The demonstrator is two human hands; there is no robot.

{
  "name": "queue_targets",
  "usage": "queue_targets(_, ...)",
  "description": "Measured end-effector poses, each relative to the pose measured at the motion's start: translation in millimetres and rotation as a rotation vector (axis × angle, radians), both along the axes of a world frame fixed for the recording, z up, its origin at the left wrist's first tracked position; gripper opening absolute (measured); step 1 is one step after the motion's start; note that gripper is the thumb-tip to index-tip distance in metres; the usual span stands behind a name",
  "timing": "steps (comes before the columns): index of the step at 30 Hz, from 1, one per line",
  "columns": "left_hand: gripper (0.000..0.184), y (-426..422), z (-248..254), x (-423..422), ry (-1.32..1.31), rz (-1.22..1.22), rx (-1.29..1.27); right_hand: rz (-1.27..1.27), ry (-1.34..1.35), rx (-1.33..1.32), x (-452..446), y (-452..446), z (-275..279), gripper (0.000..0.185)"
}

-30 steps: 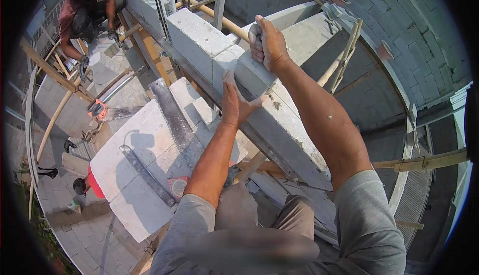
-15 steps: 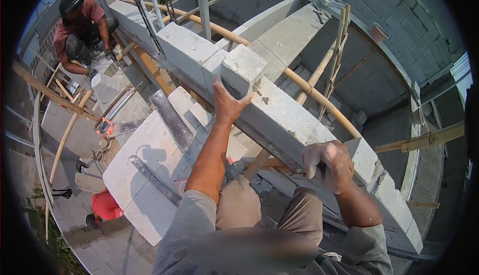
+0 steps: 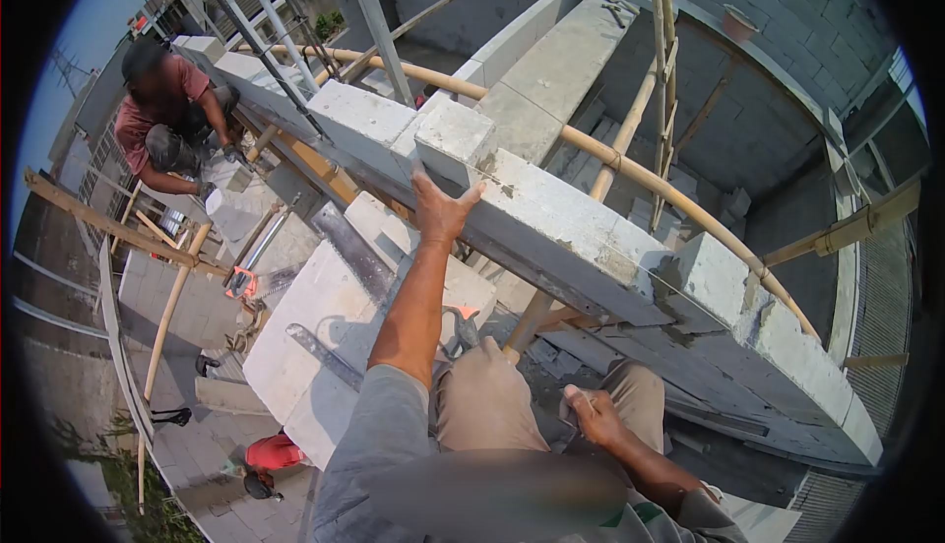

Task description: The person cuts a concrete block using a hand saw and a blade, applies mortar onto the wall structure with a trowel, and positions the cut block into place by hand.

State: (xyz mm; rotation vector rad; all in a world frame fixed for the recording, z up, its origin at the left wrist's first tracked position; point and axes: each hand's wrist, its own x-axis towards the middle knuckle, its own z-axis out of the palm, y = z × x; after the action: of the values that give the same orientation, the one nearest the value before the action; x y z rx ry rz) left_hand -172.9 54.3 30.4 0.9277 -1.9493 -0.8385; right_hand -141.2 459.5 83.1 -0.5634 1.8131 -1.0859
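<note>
My left hand (image 3: 445, 210) rests with thumb and fingers spread against the near side of a small light block (image 3: 455, 131), which stands on the block wall (image 3: 581, 216). Its thumb lies beside the mortar-marked joint right of that block. Low in the view, my right hand (image 3: 594, 415) is closed in front of my knee. Something small and greyish seems to be between its fingers, too unclear to name. A handsaw (image 3: 352, 253) and a flat metal strip (image 3: 323, 354) lie on the pale slab (image 3: 285, 385) at my left.
A person in a red shirt (image 3: 162, 110) crouches at the upper left; another in red (image 3: 274, 452) is below. Bamboo poles (image 3: 679, 198) run behind the wall. An orange-handled saw (image 3: 241, 284) lies at the left. Upright steel bars (image 3: 261, 46) rise from the wall.
My right hand has left the top of the small block and moved down past the wall to my knee. My left hand has stayed against the block. The view has shifted.
</note>
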Motion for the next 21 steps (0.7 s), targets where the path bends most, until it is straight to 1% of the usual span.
queue_targets(3, 0.115, 2.4, 0.6, 0.1, -0.011, 0.011, -0.001, -0.011, 0.062, -0.041, -6.8, 2.3, -4.3, 0.054)
queue_targets(6, 0.110, 10.6, 1.7, 2.9, 0.015, 0.015, -0.025, -0.057, 0.031, -0.045, -9.9, 2.4, 2.1, 0.054)
queue_targets(9, 0.100, 27.1, -0.8, 17.6, 0.011, 0.063, -0.009, -0.047, 0.091, -0.054, -13.6, 11.3, -13.5, 0.050)
queue_targets(10, 0.096, 32.7, -1.0, 24.2, 0.004, 0.036, -0.017, -0.026, 0.150, -0.092, -15.2, 13.9, -16.1, 0.049)
queue_targets(12, 0.090, 47.3, -3.2, 54.3, -0.027, 0.021, -0.009, -0.064, 0.156, -0.072, -14.7, 23.1, -17.0, 0.049)
queue_targets(13, 0.086, 54.7, -0.9, 71.2, -0.023, 0.034, 0.023, -0.078, 0.163, -0.075, -16.8, 21.9, -19.7, 0.049)
queue_targets(14, 0.083, 62.3, 2.4, 85.4, -0.019, 0.043, 0.049, -0.094, 0.115, -0.104, -19.2, 22.2, -16.5, 0.051)
queue_targets(16, 0.074, 66.4, -5.2, 111.5, 0.022, 0.066, 0.054, -0.161, 0.003, -0.044, -24.6, 28.3, -28.1, 0.053)
queue_targets(18, 0.072, 74.3, -3.2, 137.0, 0.163, 0.098, 0.159, -0.236, -0.058, 0.011, -25.4, 29.5, -28.7, 0.054)
queue_targets(19, 0.071, 79.4, 2.9, 143.8, 0.238, 0.095, 0.220, -0.222, -0.048, -0.029, -28.0, 27.1, -25.8, 0.052)
queue_targets(21, 0.070, 89.5, 20.3, 153.6, 0.164, 0.167, 0.274, -0.225, -0.015, -0.084, -35.0, 27.5, -17.6, 0.049)
